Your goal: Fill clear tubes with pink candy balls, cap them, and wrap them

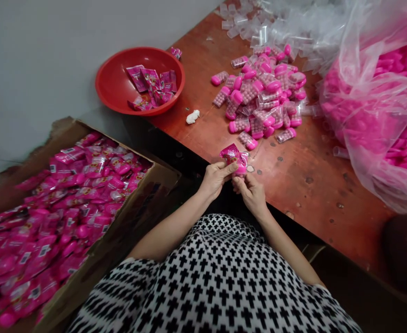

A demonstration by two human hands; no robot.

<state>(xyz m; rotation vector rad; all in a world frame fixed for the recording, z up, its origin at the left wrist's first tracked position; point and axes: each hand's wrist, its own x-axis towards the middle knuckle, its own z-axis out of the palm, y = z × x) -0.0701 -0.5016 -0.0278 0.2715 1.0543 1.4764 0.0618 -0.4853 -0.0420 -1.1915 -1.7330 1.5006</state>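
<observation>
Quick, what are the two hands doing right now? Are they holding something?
Left hand: closed, pinching the pink packet at the table's edge.
Right hand: closed, fingers gripping the same pink packet from below.

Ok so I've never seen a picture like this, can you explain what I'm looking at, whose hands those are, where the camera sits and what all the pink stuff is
There is one picture, taken by a camera worn on a person's head, looking down past their patterned top at their own two bare hands. No machine is involved.

The left hand and right hand meet at the edge of a reddish-brown table, and together their fingers hold a pink wrapper with a small pink-capped container.

On the table lie a pile of capped containers full of small pink beads, some empty clear tubes, a clear plastic bag of pink caps and a red bowl holding a few pink wrappers. To the person's left, a cardboard box is filled with wrapped pink packets.
</observation>
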